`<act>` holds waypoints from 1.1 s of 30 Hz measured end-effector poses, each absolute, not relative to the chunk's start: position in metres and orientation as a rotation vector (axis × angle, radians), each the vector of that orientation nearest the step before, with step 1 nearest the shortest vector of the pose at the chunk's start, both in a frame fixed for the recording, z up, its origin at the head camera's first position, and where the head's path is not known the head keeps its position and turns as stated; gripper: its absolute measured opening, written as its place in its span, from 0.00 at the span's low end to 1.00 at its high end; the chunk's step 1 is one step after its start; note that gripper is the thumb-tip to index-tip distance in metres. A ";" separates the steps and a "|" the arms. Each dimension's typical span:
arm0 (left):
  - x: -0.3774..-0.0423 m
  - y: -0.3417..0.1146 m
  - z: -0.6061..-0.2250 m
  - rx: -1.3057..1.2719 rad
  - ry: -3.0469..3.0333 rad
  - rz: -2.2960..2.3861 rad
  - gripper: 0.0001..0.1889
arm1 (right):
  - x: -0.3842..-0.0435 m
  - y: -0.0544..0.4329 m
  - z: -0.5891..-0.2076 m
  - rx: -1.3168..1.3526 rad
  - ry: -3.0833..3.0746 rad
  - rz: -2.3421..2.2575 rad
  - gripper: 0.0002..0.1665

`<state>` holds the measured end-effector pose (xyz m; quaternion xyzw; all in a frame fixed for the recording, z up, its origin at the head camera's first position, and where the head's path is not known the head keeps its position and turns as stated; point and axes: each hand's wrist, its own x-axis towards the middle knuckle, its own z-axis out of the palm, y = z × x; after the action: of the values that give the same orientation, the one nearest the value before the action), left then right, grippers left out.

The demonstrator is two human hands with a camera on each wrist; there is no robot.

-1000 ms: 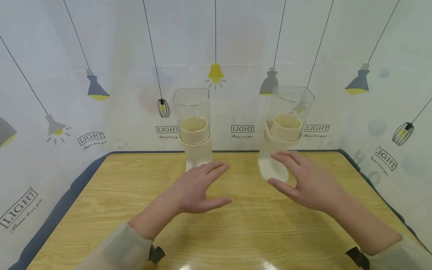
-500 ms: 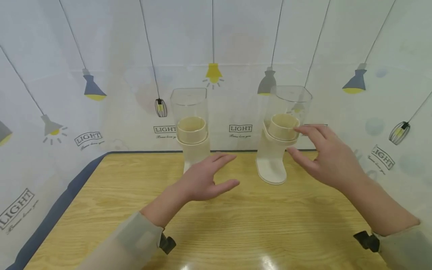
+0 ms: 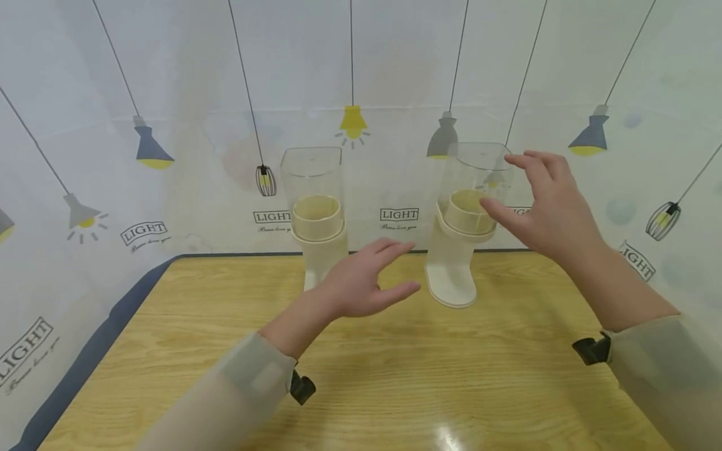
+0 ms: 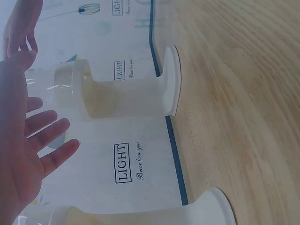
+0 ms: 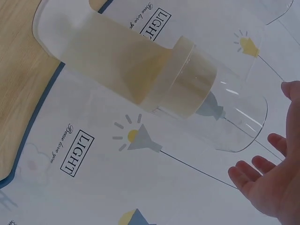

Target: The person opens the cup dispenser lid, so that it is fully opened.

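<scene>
Two matching cream stands stand upright near the table's back edge, each with a clear, open-topped container in its ring and a cream collar inside. My left hand (image 3: 358, 285) is in front of the left stand (image 3: 324, 257), hiding its foot, with fingers extended toward the right stand (image 3: 451, 269) and holding nothing. Raised beside the right clear container (image 3: 476, 163), my right hand (image 3: 555, 216) has its thumb and fingers spread around the right side. A gap shows between those fingers and the container (image 5: 234, 112) in the right wrist view.
Both stands rest on a wooden table (image 3: 366, 388) with a dark blue border (image 3: 141, 279). Behind them hangs a white cloth (image 3: 395, 50) printed with lamps and LIGHT labels. Each sleeve cuff carries a small black piece (image 3: 592, 351).
My right hand has risen from before the right stand's foot to beside its clear container. My left hand has shifted right and slightly forward. The stands stay in place as the view shifts slightly.
</scene>
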<state>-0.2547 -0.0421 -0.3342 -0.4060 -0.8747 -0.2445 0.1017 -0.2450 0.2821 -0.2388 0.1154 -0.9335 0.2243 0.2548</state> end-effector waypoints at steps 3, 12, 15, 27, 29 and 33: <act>-0.260 -0.035 -0.332 -1.205 -2.573 -0.724 0.37 | -0.255 0.280 -0.234 0.284 -2.578 0.634 0.50; -0.274 -0.022 -0.329 -1.173 -2.648 -0.711 0.38 | -0.280 0.268 -0.229 0.235 -2.670 0.655 0.56; -0.279 -0.017 -0.329 -1.146 -2.701 -0.712 0.38 | -0.286 0.267 -0.231 0.215 -2.689 0.648 0.56; -0.298 0.007 -0.332 -1.133 -2.737 -0.774 0.38 | -0.285 0.267 -0.242 0.235 -2.591 0.657 0.46; -0.301 0.011 -0.334 -1.114 -2.749 -0.790 0.38 | -0.284 0.267 -0.242 0.243 -2.580 0.663 0.45; -0.309 0.016 -0.339 -1.061 -2.785 -0.861 0.40 | -0.285 0.269 -0.245 0.261 -2.562 0.695 0.44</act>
<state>-0.3090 0.0160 -0.3389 -0.3418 -0.8976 -0.2775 0.0196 -0.2849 0.2688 -0.2449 0.0951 -0.9337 0.2533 0.2346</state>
